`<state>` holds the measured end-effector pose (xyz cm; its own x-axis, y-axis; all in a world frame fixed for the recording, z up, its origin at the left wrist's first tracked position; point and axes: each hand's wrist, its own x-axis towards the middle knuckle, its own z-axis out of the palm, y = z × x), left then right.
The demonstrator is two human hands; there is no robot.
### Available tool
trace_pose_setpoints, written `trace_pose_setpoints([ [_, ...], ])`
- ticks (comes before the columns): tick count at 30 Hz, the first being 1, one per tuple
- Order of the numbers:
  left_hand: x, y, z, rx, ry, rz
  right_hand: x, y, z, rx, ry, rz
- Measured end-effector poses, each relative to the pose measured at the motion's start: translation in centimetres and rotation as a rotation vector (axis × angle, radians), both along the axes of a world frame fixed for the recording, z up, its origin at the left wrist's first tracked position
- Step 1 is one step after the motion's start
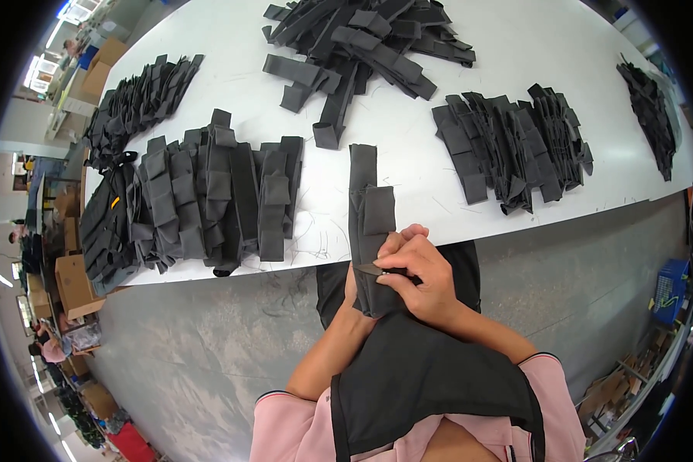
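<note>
The right hand pinches a small pointed blade at the near part of a folded dark grey fabric strip. The left hand, mostly hidden, is beneath that strip, whose far end lies over the white table. A loose heap of strips lies farther back, with bunched strips at left and more bunches at right.

Blue basket, open cardboard box

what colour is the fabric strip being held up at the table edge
The fabric strip is plain dark grey, best seen in the head view.
</note>
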<state>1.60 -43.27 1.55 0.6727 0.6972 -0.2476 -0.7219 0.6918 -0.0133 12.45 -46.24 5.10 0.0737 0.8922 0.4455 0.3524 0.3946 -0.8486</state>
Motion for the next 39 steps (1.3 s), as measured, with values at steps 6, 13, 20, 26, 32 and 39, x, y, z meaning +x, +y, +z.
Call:
trace_pose_setpoints([
  [6,-0.6,-0.1,0.5,0.099,0.460,0.015,0.4,0.5,1.7,-0.326,0.130,0.098],
  [13,-1.0,1.1,3.2,0.331,0.556,0.019,1.3,-0.4,0.2,-0.631,0.400,0.195],
  [20,-2.1,1.9,3.0,0.332,0.689,-0.051,3.7,-0.5,1.1,-0.222,-0.082,-0.178],
  [26,-1.8,1.6,4.4,0.381,0.770,-0.154,4.7,1.8,1.8,-0.077,-0.423,-0.171],
  [32,-2.0,1.3,4.4,0.360,0.684,-0.179,4.5,2.1,1.2,-0.051,-0.382,-0.202],
  [39,-2.0,1.4,4.2,0.332,0.662,-0.201,4.3,1.8,1.2,-0.124,-0.253,-0.202],
])
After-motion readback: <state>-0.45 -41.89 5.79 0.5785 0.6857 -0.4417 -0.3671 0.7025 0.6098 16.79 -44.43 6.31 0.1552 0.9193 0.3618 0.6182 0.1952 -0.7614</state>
